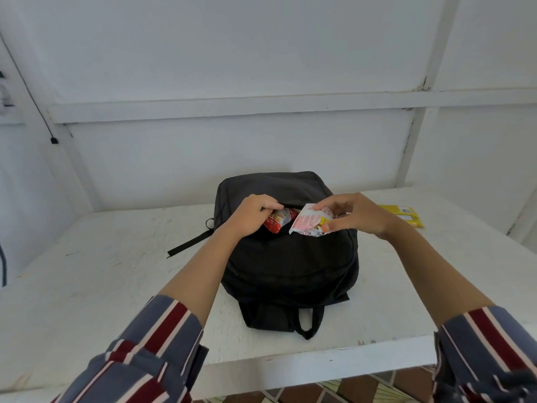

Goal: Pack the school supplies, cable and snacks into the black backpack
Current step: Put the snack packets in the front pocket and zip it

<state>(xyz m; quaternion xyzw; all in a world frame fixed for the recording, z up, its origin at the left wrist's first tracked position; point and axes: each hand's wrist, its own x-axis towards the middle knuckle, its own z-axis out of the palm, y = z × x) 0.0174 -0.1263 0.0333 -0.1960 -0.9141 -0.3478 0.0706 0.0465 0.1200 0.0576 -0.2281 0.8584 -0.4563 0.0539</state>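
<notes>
The black backpack (290, 263) lies flat on the white table (101, 271), its top handle toward me. A pocket opening runs across its far half. My left hand (252, 213) grips the upper edge of that opening, with a red snack packet (280, 223) sitting partly inside just under its fingers. My right hand (353, 212) pinches a pink-and-white snack packet (309, 223) at the opening, its lower end over the bag's front. Yellow packets (406, 215) lie on the table behind my right wrist. What is inside the bag is hidden.
A black strap (190, 242) trails from the backpack's left side across the table. White wall panels stand close behind the table. A thin black cable (35, 106) hangs on the wall at far left. Tiled floor shows below the table's near edge.
</notes>
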